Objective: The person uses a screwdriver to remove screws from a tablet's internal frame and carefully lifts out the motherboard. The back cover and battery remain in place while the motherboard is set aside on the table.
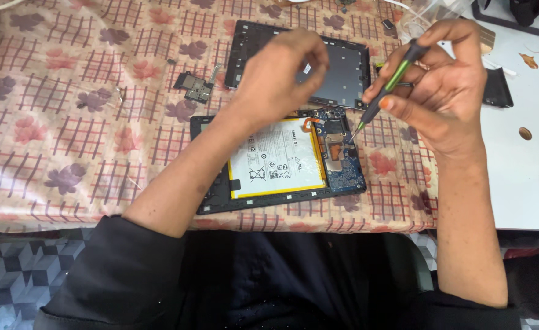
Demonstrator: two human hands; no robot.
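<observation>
Green-and-black plastic marks the slim screwdriver [390, 82] pinched in the right hand [446, 91], whose fingers are closed round its shaft, thumb and forefinger near the lower grip. Its metal tip points down and left from that hand onto the blue circuit board [342, 156] of an opened black tablet [275, 162], which lies just below both hands. The left hand [278, 76] hovers above the tablet's upper edge, fingers curled loosely inward with the thumb near the fingertips; whether it holds anything I cannot tell. Under its wrist sits the tablet's flat white battery with a yellow border [275, 159]. Behind the left hand lies a detached dark grey back cover [342, 76]. Left of it rests a small dark metal bracket [194, 85], on a floral chequered tablecloth [68, 122].
</observation>
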